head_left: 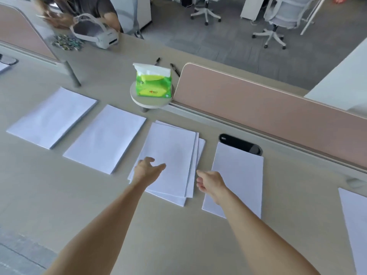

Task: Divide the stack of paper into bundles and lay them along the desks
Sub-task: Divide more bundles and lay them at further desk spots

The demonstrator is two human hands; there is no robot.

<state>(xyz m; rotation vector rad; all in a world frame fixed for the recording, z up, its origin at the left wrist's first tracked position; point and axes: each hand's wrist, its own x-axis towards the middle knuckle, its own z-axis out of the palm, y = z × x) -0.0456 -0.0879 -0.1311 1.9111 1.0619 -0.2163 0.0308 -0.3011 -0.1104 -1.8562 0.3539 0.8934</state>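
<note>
Squaring the untidy third bundle (168, 155) appears to be the step in hand, judged from the layout. Working from the left: the first bundle (52, 117) and second bundle (105, 137) lie flat on the desk (59, 195) with edges aligned, apart from each other. The third bundle, directly ahead, is fanned, several sheets skewed out at its right and near edges. To do this well, both hands should close on opposite long edges and tap the sheets flush before moving on. The left hand (148, 168) hovers over the bundle's near left part, fingers spread and loosely curved, holding nothing; contact with the paper cannot be confirmed. The right hand (210, 182) sits between the third and fourth bundle (238, 175), fingers curled inward, apparently empty. A fifth bundle (355, 225) shows at the far right edge.
</note>
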